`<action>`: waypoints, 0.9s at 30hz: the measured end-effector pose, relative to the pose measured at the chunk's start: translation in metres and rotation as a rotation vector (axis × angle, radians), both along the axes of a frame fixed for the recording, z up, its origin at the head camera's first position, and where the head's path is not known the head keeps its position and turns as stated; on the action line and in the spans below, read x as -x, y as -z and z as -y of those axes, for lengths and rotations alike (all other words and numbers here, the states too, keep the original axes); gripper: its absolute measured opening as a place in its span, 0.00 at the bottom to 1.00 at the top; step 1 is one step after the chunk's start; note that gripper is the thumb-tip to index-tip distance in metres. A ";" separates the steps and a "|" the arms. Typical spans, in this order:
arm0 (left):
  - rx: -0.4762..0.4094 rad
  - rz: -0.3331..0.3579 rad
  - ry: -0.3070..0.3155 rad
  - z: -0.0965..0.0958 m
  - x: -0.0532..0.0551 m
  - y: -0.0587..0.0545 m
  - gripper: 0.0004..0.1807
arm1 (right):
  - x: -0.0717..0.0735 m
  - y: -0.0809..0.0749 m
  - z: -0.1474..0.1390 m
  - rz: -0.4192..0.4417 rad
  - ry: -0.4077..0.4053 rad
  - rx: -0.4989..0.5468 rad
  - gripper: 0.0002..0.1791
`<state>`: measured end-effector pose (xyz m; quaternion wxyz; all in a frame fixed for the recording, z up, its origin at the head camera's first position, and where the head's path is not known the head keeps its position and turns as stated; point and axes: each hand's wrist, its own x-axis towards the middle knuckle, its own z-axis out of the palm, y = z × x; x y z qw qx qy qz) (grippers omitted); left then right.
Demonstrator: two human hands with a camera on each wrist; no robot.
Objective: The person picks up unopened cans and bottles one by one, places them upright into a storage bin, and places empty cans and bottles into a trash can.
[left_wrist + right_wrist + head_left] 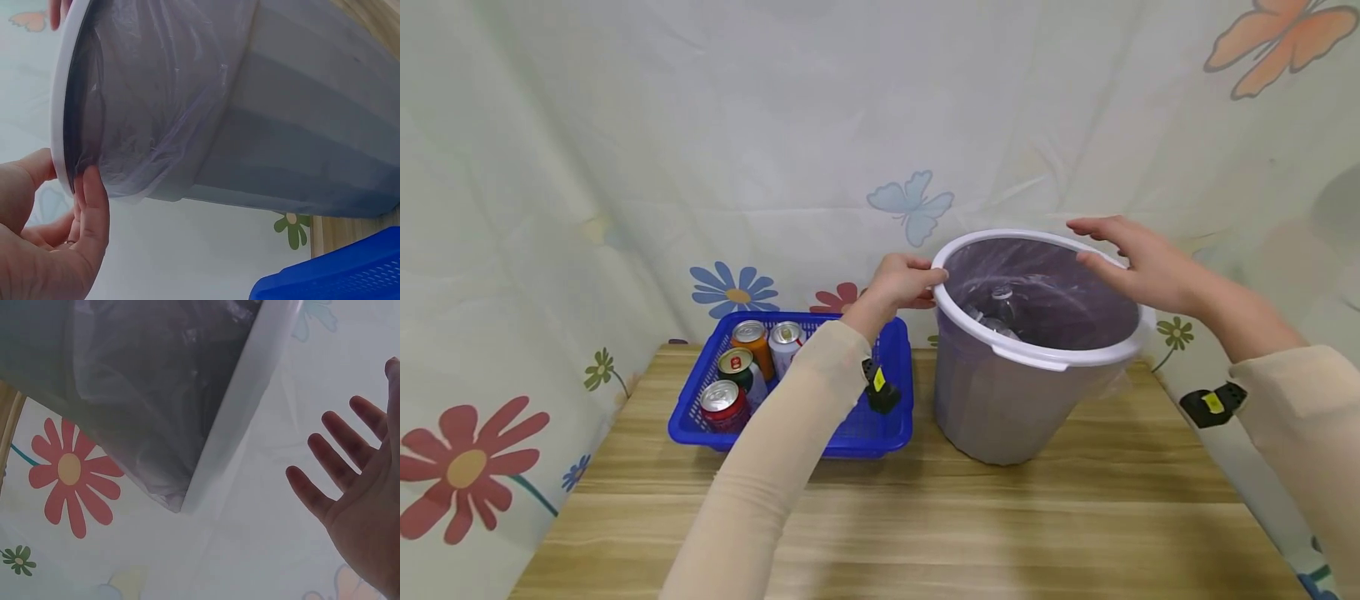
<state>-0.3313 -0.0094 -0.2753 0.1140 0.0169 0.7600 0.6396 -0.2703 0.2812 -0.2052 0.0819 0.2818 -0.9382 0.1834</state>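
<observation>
A grey trash can point(1000, 408) with a white rim ring point(1030, 354) stands on the right of the table, lined with a thin translucent bag point(162, 94). Clear plastic bottles point(1000, 312) lie inside it. My left hand point(904, 283) grips the rim at its left side; in the left wrist view, the thumb is on the outer edge and the fingers curl under it. Over the rim's right side, my right hand point(1142, 258) hovers with fingers spread. The right wrist view shows that hand point(369, 481) apart from the rim, holding nothing.
Left of the trash can is a blue plastic basket point(898, 400) with several drink cans point(722, 404) in its left part; my left forearm crosses above it. The wood-grain table point(925, 533) ends at a flowered curtain point(775, 125) behind.
</observation>
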 end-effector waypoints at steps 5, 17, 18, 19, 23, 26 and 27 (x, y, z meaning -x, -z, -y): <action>0.061 -0.057 -0.019 0.001 -0.003 -0.001 0.24 | -0.006 0.002 -0.003 -0.049 0.003 0.006 0.27; 0.346 -0.284 -0.046 0.009 -0.011 -0.005 0.19 | -0.014 0.011 -0.009 -0.182 0.021 0.001 0.22; 0.364 -0.302 -0.048 0.010 -0.012 -0.006 0.18 | -0.015 0.012 -0.010 -0.201 0.026 -0.003 0.21; 0.383 -0.321 -0.050 0.011 -0.013 -0.007 0.17 | -0.016 0.012 -0.011 -0.215 0.028 0.002 0.20; 0.440 -0.393 -0.035 0.021 -0.020 -0.010 0.14 | -0.021 0.015 -0.014 -0.261 0.035 0.034 0.17; 0.489 -0.436 -0.013 0.031 -0.024 -0.008 0.13 | -0.026 0.019 -0.016 -0.281 0.044 0.058 0.14; 0.510 -0.451 -0.007 0.035 -0.026 -0.007 0.12 | -0.028 0.020 -0.017 -0.288 0.049 0.064 0.14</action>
